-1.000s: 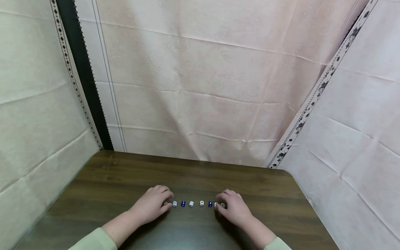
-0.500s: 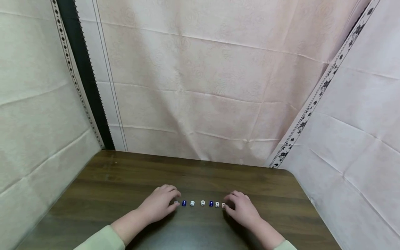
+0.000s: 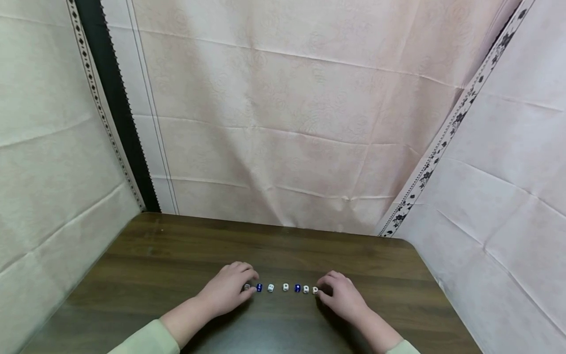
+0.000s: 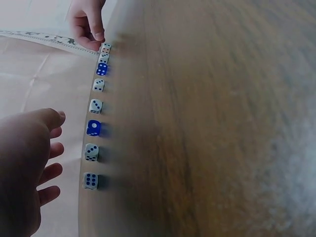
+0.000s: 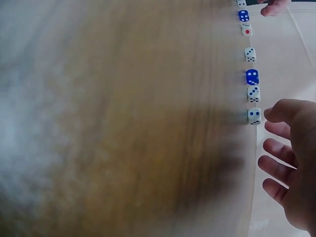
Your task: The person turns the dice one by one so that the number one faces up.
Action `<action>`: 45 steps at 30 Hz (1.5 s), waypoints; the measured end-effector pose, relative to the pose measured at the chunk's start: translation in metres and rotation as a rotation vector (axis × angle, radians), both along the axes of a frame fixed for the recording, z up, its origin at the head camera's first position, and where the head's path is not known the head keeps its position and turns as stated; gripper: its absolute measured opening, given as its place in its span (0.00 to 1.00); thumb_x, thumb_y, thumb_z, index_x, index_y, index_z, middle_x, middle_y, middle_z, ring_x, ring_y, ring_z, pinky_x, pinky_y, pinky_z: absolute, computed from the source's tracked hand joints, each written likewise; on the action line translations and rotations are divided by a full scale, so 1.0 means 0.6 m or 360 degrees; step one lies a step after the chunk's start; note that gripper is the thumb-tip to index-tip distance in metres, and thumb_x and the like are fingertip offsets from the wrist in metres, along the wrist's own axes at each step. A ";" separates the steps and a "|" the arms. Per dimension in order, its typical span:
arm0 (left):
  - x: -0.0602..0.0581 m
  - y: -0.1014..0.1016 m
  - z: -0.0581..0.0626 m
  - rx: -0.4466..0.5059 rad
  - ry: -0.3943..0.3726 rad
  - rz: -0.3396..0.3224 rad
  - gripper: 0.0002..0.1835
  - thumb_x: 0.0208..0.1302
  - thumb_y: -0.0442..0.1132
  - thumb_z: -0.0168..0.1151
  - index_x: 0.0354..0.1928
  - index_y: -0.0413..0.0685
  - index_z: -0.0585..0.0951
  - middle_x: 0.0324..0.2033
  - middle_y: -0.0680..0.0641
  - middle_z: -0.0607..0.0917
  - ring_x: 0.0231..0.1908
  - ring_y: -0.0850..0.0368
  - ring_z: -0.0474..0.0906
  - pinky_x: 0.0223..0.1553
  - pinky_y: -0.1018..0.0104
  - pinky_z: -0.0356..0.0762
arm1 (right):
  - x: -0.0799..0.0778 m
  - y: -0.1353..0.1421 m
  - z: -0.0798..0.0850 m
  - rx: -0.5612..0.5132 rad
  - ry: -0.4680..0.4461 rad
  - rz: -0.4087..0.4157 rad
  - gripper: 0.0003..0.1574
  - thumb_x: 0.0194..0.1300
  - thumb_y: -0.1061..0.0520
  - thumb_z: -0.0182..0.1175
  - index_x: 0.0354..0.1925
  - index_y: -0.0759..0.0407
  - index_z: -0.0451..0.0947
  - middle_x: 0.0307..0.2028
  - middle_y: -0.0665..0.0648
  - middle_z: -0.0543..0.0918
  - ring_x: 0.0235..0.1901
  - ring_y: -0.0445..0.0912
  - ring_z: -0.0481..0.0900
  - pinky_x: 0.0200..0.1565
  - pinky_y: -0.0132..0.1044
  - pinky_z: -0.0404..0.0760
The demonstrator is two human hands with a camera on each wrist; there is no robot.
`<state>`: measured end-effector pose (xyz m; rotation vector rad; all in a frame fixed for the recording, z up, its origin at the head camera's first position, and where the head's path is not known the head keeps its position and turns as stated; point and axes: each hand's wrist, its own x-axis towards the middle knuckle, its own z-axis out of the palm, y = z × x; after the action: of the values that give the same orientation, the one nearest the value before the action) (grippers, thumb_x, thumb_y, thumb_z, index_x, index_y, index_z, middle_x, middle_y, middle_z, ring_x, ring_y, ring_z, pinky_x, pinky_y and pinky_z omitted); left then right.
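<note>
A row of several white and blue dice runs across the table between my hands; a white die (image 3: 285, 287) and a blue die (image 3: 297, 288) lie near its middle. My left hand (image 3: 225, 290) hovers at the left end, fingers loosely bent, thumb tip close to another blue die (image 4: 94, 128). Its fingers are apart from the dice in the left wrist view, and nothing is gripped. At the right end, my right hand (image 3: 342, 296) has its thumb tip right beside the last white die (image 5: 254, 116). Its other fingers are spread and relaxed.
Brown wood-grain table (image 3: 177, 246) with rounded far corners. Pale cloth (image 3: 283, 123) hangs behind it and along both sides, with a dark strip (image 3: 124, 108) at the back left. Light green sleeves (image 3: 146, 339) cover the forearms.
Both hands have shifted a little to the right along the row. The left hand has passed over the leftmost dice; the right hand has uncovered dice near the right end. The dice look unmoved.
</note>
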<state>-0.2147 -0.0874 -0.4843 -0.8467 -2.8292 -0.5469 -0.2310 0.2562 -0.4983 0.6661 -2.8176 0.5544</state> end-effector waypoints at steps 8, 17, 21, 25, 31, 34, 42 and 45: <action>0.002 -0.004 0.001 -0.0001 -0.0011 0.0026 0.12 0.69 0.51 0.63 0.50 0.57 0.82 0.52 0.52 0.80 0.59 0.50 0.72 0.62 0.46 0.67 | -0.005 -0.001 0.000 -0.0074 -0.0063 -0.0024 0.06 0.57 0.53 0.73 0.34 0.45 0.84 0.35 0.40 0.80 0.40 0.41 0.79 0.47 0.48 0.75; 0.003 -0.006 0.000 -0.0017 -0.0016 0.0034 0.12 0.69 0.51 0.62 0.50 0.57 0.82 0.52 0.52 0.80 0.59 0.50 0.72 0.62 0.46 0.68 | -0.007 -0.003 0.000 -0.0103 -0.0129 -0.0032 0.06 0.59 0.53 0.72 0.32 0.42 0.83 0.35 0.40 0.79 0.39 0.41 0.78 0.45 0.46 0.75; 0.004 -0.006 0.001 -0.0012 -0.0009 0.0028 0.12 0.68 0.50 0.63 0.49 0.57 0.82 0.52 0.52 0.80 0.58 0.50 0.72 0.61 0.46 0.68 | -0.008 -0.002 -0.001 -0.0111 -0.0145 -0.0025 0.05 0.60 0.53 0.71 0.32 0.42 0.83 0.35 0.40 0.79 0.38 0.40 0.78 0.46 0.47 0.74; 0.003 -0.006 0.000 -0.0005 0.0007 0.0020 0.11 0.68 0.49 0.64 0.48 0.55 0.82 0.51 0.52 0.80 0.58 0.49 0.73 0.60 0.45 0.69 | -0.009 -0.002 -0.001 -0.0105 -0.0119 -0.0014 0.05 0.59 0.53 0.71 0.31 0.43 0.83 0.34 0.40 0.79 0.37 0.39 0.78 0.46 0.48 0.73; 0.001 -0.003 -0.001 -0.0003 0.0014 0.0020 0.10 0.68 0.49 0.64 0.47 0.56 0.82 0.51 0.52 0.80 0.58 0.49 0.73 0.60 0.45 0.68 | -0.010 -0.003 0.001 -0.0071 -0.0073 0.0001 0.06 0.59 0.52 0.71 0.30 0.42 0.82 0.33 0.39 0.78 0.36 0.38 0.77 0.44 0.45 0.74; 0.000 0.000 -0.003 0.0000 0.0015 0.0018 0.10 0.68 0.49 0.64 0.47 0.56 0.82 0.51 0.52 0.80 0.58 0.49 0.73 0.60 0.46 0.69 | -0.011 -0.003 0.003 -0.0050 -0.0049 0.0020 0.06 0.59 0.52 0.71 0.30 0.43 0.82 0.33 0.39 0.79 0.36 0.38 0.77 0.45 0.46 0.74; -0.003 0.005 -0.010 0.0001 0.0007 0.0012 0.10 0.68 0.51 0.63 0.47 0.57 0.82 0.50 0.54 0.79 0.57 0.51 0.73 0.60 0.46 0.69 | -0.015 -0.004 0.003 0.0022 -0.0029 0.0056 0.04 0.60 0.53 0.71 0.30 0.44 0.83 0.32 0.39 0.79 0.36 0.39 0.77 0.46 0.48 0.74; -0.003 0.007 -0.010 -0.0007 0.0002 0.0008 0.10 0.69 0.51 0.62 0.46 0.57 0.82 0.49 0.54 0.79 0.56 0.51 0.73 0.60 0.47 0.69 | -0.015 -0.004 0.002 0.0034 -0.0024 0.0067 0.04 0.60 0.53 0.71 0.30 0.45 0.84 0.32 0.39 0.78 0.35 0.39 0.77 0.47 0.48 0.74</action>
<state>-0.2167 -0.0834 -0.4901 -0.8399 -2.8318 -0.5397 -0.2400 0.2537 -0.4969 0.7297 -2.8333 0.5390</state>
